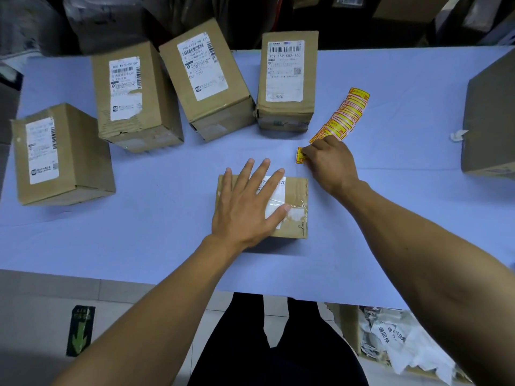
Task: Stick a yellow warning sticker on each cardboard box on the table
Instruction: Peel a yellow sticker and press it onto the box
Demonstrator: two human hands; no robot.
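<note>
A small cardboard box (296, 195) lies in the middle of the table, and my left hand (248, 207) rests flat on its top with fingers spread. My right hand (330, 162) is just right of and beyond the box, pinching a single yellow sticker (299, 155) at its fingertips. A strip of yellow warning stickers (344, 117) trails away behind that hand on the table. Several taller cardboard boxes with white shipping labels stand in an arc: one far left (83, 151), two at the back left (156, 107) (223, 101), one at back centre (309, 65).
The table has a light blue cover (156, 218). A larger brown box (490, 121) sits at the right edge. Dark wrapped parcels pile up behind the table. Under the table's near right side stands a carton with crumpled paper (401, 341).
</note>
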